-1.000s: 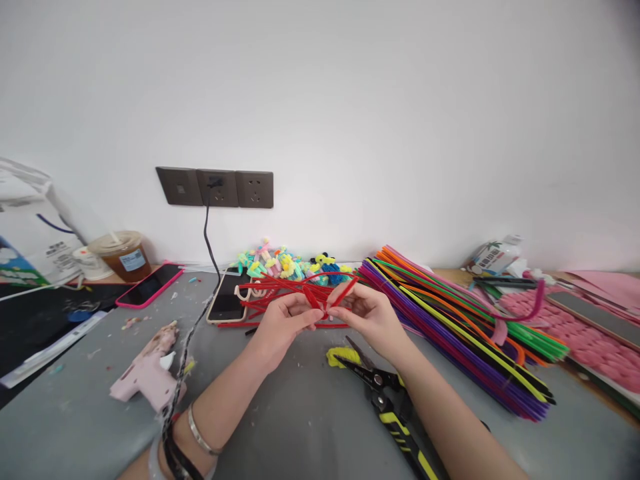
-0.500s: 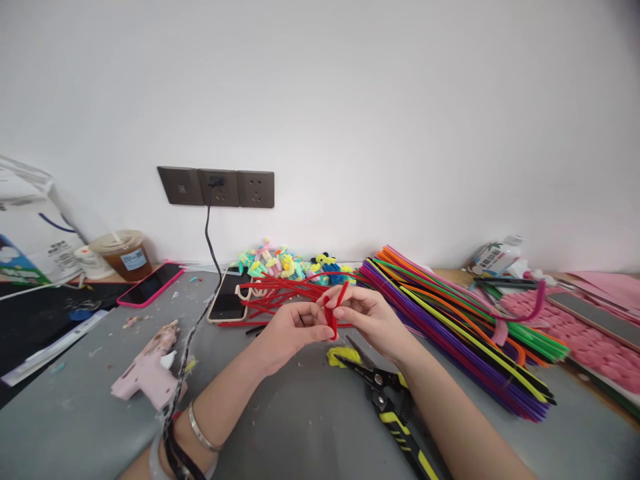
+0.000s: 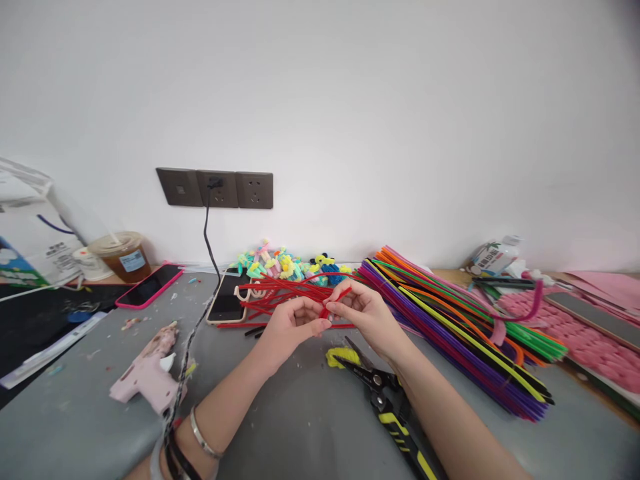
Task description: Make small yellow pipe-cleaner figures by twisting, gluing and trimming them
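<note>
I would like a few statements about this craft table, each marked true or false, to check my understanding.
1. The left hand and the right hand both pinch a red pipe cleaner. True.
2. The pink glue gun lies to the right of the cutters. False: it lies to their left.
3. A black cable is plugged into the socket panel. True.
4. The phone in the pink case stands upright. False: it lies flat on the table.
</note>
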The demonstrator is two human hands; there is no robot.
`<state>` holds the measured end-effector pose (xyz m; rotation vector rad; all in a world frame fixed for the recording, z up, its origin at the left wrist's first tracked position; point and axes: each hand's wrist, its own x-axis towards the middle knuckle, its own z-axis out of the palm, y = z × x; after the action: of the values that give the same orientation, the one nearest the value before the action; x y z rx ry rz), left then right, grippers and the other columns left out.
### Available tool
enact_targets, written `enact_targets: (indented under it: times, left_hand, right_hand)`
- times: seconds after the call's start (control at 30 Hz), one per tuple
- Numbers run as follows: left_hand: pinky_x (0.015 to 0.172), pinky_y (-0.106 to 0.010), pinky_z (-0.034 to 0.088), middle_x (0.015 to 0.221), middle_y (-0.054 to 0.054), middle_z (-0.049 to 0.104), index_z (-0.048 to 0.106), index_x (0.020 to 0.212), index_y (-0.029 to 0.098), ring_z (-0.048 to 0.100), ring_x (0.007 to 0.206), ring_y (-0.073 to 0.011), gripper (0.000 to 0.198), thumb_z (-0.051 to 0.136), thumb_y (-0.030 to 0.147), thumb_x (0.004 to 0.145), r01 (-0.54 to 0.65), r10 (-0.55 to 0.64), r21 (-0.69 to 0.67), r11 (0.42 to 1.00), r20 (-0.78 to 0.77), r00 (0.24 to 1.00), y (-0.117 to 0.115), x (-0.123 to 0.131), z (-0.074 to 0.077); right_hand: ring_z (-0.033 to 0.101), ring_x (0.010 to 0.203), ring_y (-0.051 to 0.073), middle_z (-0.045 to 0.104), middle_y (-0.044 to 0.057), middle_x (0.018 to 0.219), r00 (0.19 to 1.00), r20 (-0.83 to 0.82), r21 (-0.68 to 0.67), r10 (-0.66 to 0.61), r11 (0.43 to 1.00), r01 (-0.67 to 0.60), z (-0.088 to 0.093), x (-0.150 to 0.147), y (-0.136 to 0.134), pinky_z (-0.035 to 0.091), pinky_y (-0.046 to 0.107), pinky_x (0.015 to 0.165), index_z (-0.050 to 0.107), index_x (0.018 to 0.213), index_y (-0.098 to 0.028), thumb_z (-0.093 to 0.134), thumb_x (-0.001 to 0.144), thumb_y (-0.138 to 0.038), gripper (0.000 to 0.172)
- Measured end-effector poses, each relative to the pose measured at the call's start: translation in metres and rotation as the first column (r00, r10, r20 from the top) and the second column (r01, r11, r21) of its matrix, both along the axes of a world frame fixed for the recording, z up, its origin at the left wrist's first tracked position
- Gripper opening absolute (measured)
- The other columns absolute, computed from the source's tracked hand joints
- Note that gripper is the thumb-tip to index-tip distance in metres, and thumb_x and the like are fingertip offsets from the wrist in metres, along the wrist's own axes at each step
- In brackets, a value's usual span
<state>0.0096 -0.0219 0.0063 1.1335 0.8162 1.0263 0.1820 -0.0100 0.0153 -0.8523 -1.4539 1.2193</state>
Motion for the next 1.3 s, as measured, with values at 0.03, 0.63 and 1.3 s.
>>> enact_targets:
  times: [0.03,0.63,1.3]
  left_hand:
    - [0.062,-0.024,0.046,0.069,-0.001,0.068,0.07,0.076,0.016,0.057,0.06,-0.0117,0.025,0.085,0.032,0.063,-0.025,0.026,0.038,0.999,-0.035,0.999,0.0005,-0.0002,-0.0003]
    - [0.061,-0.023,0.044,0.065,-0.002,0.068,0.076,0.07,0.017,0.058,0.062,-0.015,0.01,0.079,0.027,0.07,-0.152,0.181,0.21,0.966,-0.124,0.976,0.0013,-0.0041,0.0007]
    - [0.068,-0.022,0.053,0.08,-0.002,0.071,0.077,0.08,0.017,0.062,0.07,-0.0106,0.024,0.087,0.031,0.064,-0.165,0.214,-0.157,0.974,0.383,0.899,0.0031,-0.0003,-0.001]
  right_hand:
    - [0.059,0.061,0.012,0.063,-0.002,0.07,1.0,-0.002,0.002,-0.005,1.0,0.005,0.0003,-0.0009,-0.0005,0.051,0.025,0.057,0.06,0.075,-0.02,0.079,0.074,-0.036,0.025]
    - [0.066,0.062,0.014,0.073,0.004,0.076,0.997,-0.062,-0.136,-0.037,0.99,0.029,-0.0016,0.002,0.0027,0.053,0.026,0.061,0.063,0.073,-0.018,0.078,0.073,-0.041,0.027]
    - [0.058,0.073,0.015,0.063,0.001,0.078,0.999,-0.037,0.146,0.038,0.989,-0.032,0.003,-0.0017,-0.0033,0.049,0.028,0.065,0.068,0.069,-0.021,0.081,0.072,-0.029,0.015]
